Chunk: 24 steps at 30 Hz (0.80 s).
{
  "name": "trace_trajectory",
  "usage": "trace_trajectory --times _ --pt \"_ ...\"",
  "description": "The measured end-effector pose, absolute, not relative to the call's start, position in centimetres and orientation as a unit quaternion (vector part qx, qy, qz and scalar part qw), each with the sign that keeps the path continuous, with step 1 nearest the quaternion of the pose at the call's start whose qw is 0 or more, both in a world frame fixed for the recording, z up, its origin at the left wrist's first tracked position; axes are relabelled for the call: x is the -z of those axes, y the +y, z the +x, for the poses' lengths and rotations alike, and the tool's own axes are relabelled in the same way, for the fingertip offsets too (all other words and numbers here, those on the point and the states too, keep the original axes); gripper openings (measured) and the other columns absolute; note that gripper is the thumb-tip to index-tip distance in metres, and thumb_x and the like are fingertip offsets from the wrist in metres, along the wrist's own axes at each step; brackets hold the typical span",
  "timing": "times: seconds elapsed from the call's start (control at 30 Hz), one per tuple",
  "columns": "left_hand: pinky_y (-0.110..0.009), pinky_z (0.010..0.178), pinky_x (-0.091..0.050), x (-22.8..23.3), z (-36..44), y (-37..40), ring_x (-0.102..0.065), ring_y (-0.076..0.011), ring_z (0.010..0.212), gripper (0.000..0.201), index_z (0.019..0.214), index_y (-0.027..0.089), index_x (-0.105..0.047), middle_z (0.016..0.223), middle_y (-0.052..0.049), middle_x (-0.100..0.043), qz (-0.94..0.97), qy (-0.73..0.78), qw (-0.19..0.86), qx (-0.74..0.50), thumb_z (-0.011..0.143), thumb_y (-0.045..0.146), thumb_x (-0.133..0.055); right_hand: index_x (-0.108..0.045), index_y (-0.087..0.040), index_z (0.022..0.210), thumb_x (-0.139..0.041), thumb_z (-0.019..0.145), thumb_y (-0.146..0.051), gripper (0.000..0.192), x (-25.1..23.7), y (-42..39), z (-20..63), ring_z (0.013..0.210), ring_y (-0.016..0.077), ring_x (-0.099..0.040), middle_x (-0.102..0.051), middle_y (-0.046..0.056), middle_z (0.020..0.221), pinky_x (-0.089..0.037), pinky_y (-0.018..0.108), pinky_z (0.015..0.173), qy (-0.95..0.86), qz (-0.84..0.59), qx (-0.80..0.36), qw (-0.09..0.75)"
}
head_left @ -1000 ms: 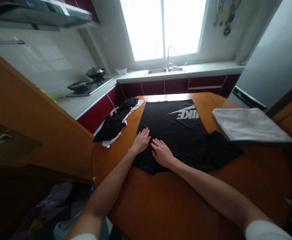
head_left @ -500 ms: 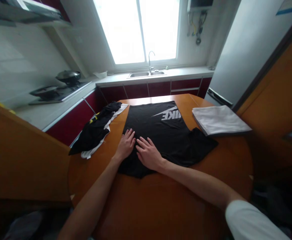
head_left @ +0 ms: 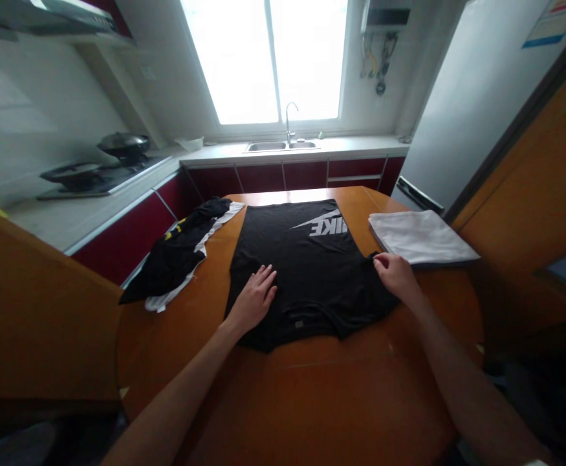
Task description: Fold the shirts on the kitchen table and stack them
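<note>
Tabletop (head_left: 292, 401) beneath black shirt (head_left: 297, 268)

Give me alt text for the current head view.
A person's left hand rests on a black T-shirt spread on a wooden table, while the right hand pinches the shirt's right side. Crumpled black-and-white clothing lies to the left, folded pale cloth to the right; a kitchen counter with a sink stands behind.

Light's pouring through the wide window (head_left: 306, 61), blazing white above the pale counter (head_left: 224, 151)! Dark red cupboards (head_left: 258, 180) line up below, a tall silver fridge (head_left: 442, 116) stands right, a cooker hood (head_left: 59, 17) juts in top left, and the rounded wooden worktop (head_left: 302, 401) gleams along its far edge.
</note>
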<state>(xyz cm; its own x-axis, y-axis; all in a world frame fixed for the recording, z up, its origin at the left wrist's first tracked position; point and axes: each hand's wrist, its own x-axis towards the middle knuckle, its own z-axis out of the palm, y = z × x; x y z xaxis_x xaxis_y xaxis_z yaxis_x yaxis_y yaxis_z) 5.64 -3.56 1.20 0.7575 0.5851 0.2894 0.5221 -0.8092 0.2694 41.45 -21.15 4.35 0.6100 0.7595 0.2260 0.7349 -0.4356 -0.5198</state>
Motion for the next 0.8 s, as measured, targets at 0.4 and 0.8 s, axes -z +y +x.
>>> trace_trajectory --times 0.4,0.8 --pt "-0.054 0.121 -0.03 -0.7 5.7 -3.0 -0.032 -0.0285 0.149 0.051 0.141 0.019 -0.056 0.156 -0.01 -0.044 0.944 0.254 0.105 -0.182 0.104 0.048 -0.035 -0.077 -0.016 0.099 -0.069 0.082 -0.045 0.034 -3.4 -24.7 47.7 0.096 0.0311 -0.073 -0.076 0.019 0.101 -0.053 0.034 0.077 -0.281 -0.951 -0.08 0.103" --pt "-0.053 0.121 -0.032 -0.2 5.7 -2.9 -0.034 -0.0286 0.148 0.055 0.139 0.018 -0.057 0.155 -0.011 -0.046 0.947 0.246 0.104 -0.178 0.104 0.053 -0.033 -0.074 -0.018 0.094 -0.071 0.07 -0.019 0.024 -2.2 -23.8 46.3 0.094 0.0303 -0.072 -0.075 0.016 0.098 -0.051 0.032 0.075 -0.338 -0.924 -0.115 0.136"
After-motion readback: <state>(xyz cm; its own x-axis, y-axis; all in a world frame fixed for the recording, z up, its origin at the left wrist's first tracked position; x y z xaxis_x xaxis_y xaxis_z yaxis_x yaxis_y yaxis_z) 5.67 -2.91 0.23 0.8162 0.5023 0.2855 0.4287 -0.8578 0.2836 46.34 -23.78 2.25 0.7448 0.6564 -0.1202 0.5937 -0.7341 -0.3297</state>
